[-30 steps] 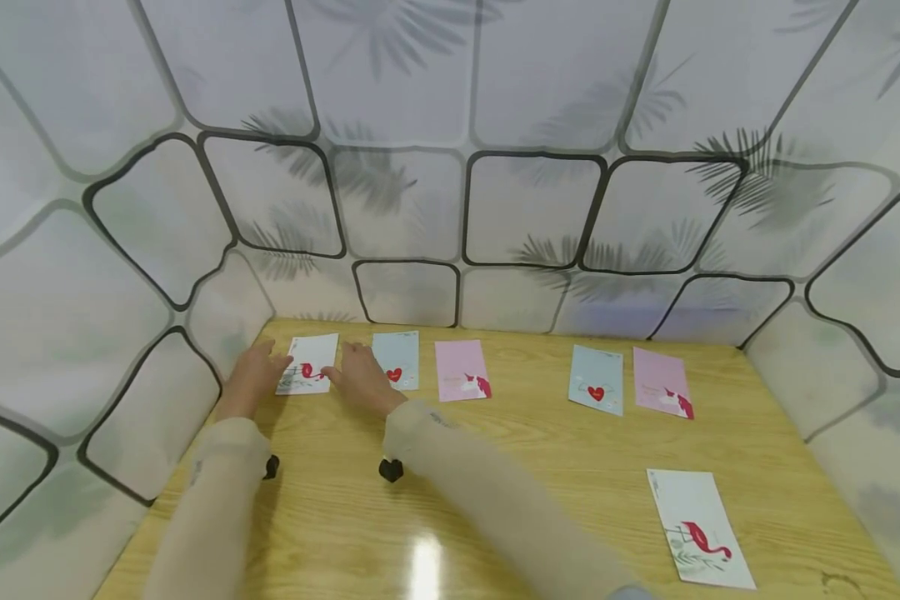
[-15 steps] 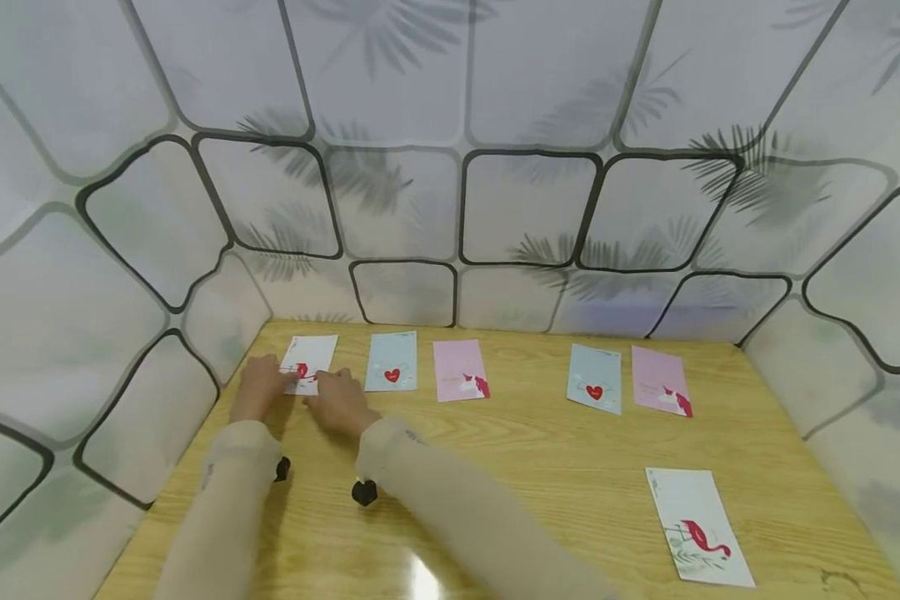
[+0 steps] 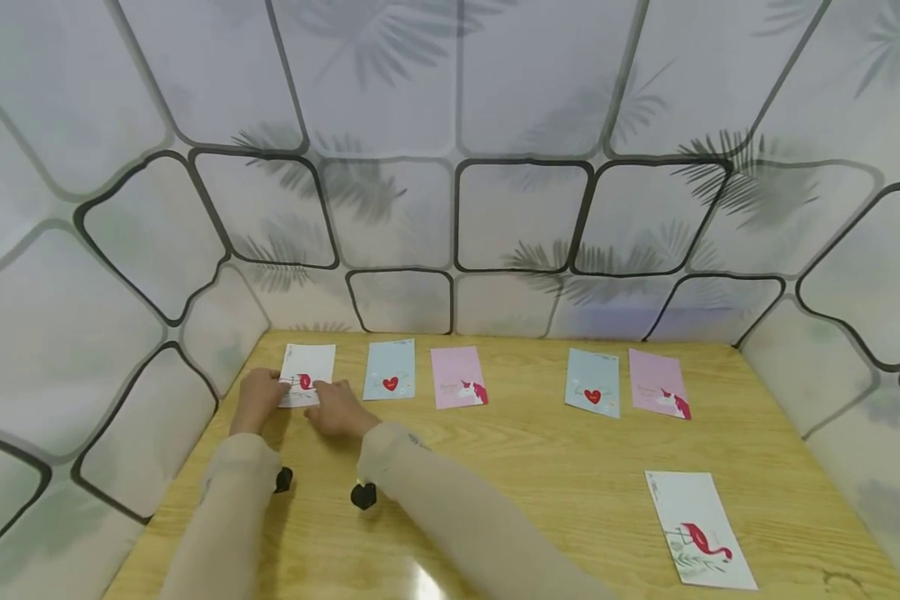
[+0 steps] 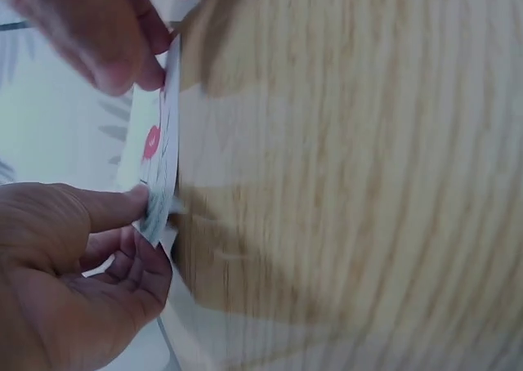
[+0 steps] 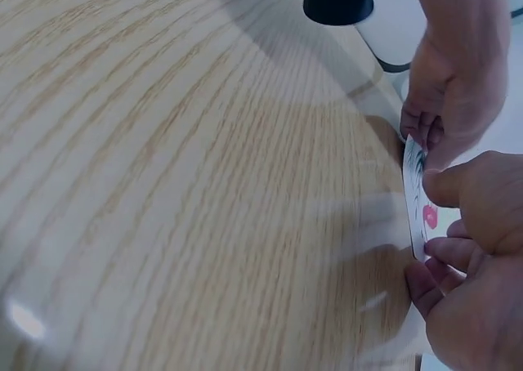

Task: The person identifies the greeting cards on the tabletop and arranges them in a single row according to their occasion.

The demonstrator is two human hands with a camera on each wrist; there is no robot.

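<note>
A white card with a red flamingo (image 3: 309,363) is at the table's far left, its near edge toward me. My left hand (image 3: 257,398) pinches its near left corner, thumb on top and fingers curled at the edge, as the left wrist view shows of the left hand (image 4: 73,265). At the near right corner my right hand (image 3: 341,410) grips the same card; in the right wrist view the right hand's (image 5: 482,248) thumb lies over the printed face. The near edge bows slightly, with shadow on the wood below it.
To the right stand in a row a blue heart card (image 3: 390,371), a pink unicorn card (image 3: 457,377), another blue heart card (image 3: 592,383) and another pink unicorn card (image 3: 658,383). A second flamingo card (image 3: 699,529) lies front right. Patterned fabric walls (image 3: 517,217) enclose the wooden table (image 3: 510,467).
Both hands have drawn in to the flamingo card's near corners; the right hand has come back from near the blue heart card, moving left and toward me. The other cards stay put.
</note>
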